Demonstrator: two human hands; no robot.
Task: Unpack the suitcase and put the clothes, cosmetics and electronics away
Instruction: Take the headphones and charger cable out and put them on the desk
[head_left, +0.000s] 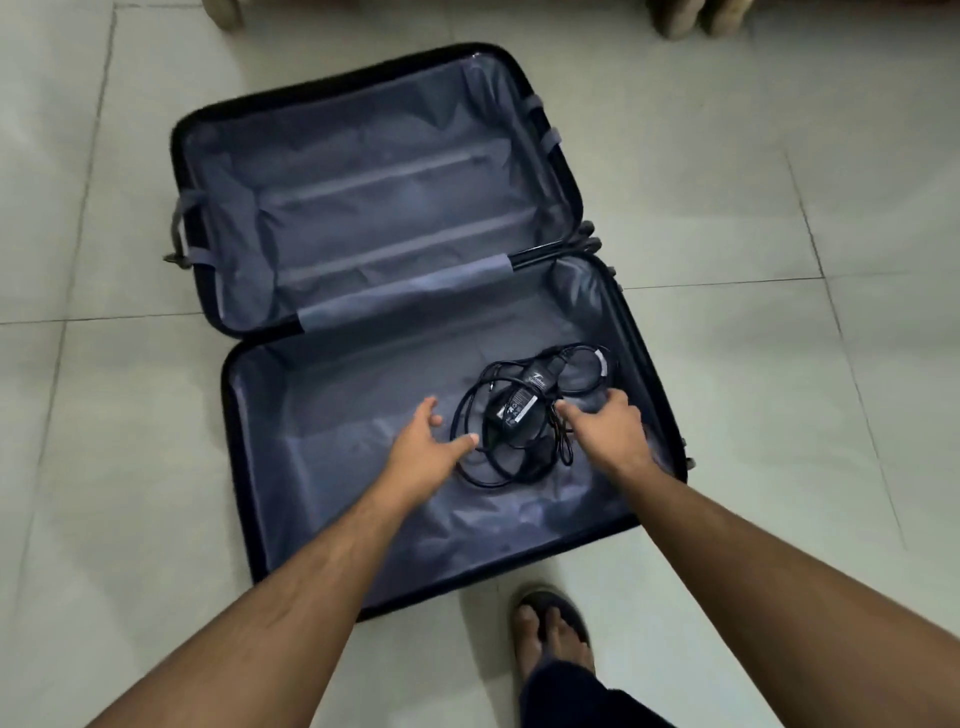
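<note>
Head view, suitcase: your dark hard-shell suitcase with grey fabric lining (332, 218) lies fully open on the pale floor tiles (779, 208); the half in the upper part of the frame looks bare.
Head view, charger: the black brick-shaped laptop power adapter (522, 402) with its tangle of black cable (483, 467) sits right of centre in the nearer half, the only item visible.
Left hand: your left hand (423, 444) is spread, fingers apart, its tips at the cable's left loops, gripping nothing.
Right hand: your right hand (605, 418) is curled at the cable's right side; whether it has pinched a strand, you cannot tell from here.
Risk, tangle: lift by one loop and the brick will likely swing and drop.
Risk, snag: trailing cable may catch the shell's rim.
Risk, footing: your sandalled foot (550, 631) stands just beside the case edge; a dangling plug could land there.
</note>
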